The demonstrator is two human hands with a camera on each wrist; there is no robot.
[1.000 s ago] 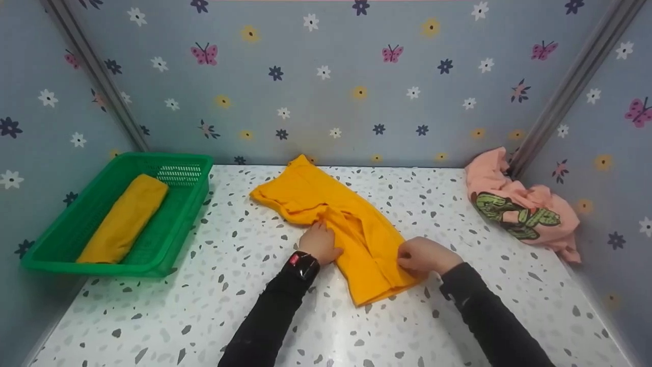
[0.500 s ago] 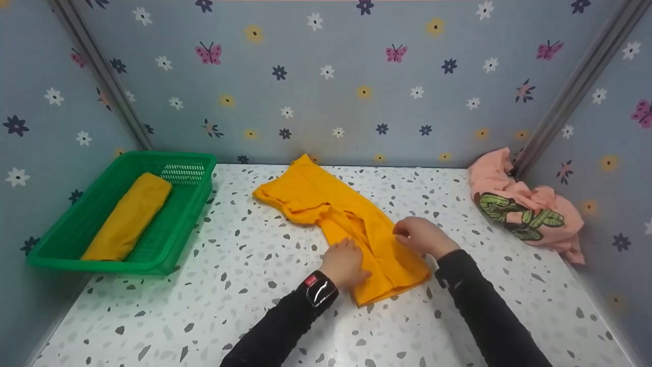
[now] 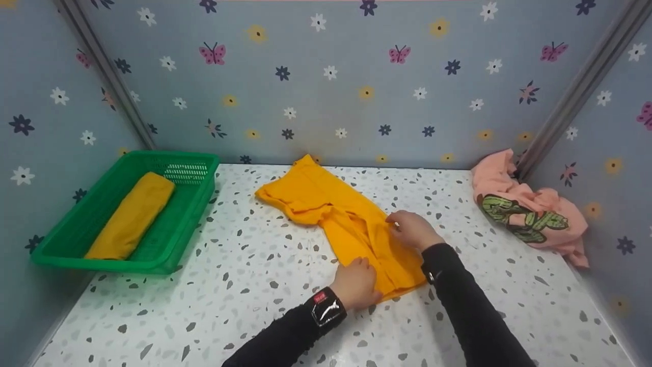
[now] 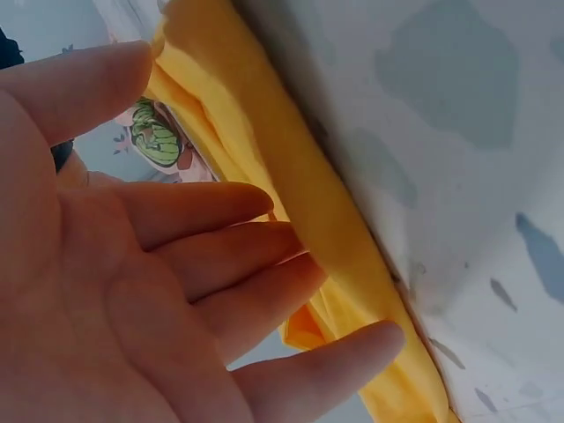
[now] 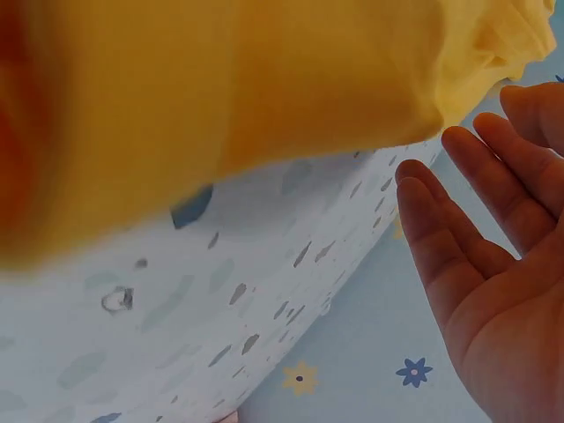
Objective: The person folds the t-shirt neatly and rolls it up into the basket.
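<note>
A yellow-orange garment (image 3: pixel 313 191) lies folded lengthwise and slanting across the table, with a wrinkled fold down its middle. Over its near left edge is my left hand (image 3: pixel 356 283); in the left wrist view its fingers (image 4: pixel 256 273) are extended and slightly spread, tips right at the garment's edge. My right hand (image 3: pixel 413 229) is at the far right long edge of the cloth. From the right wrist, relaxed fingers (image 5: pixel 432 238) show beside the garment's rounded edge (image 5: pixel 352 123), with nothing gripped.
A green plastic basket (image 3: pixel 196 224) at the left holds a folded yellow cloth (image 3: pixel 132 216). A crumpled pink garment (image 3: pixel 555 219) with a green print lies in the back right corner. Flower-patterned walls (image 3: pixel 336 102) bound the speckled white table (image 3: pixel 254 316) on three sides.
My left hand has moved nearer and to the right, from the garment's middle toward its near end. My right hand has let go near the front corner and moved farther up the right edge.
</note>
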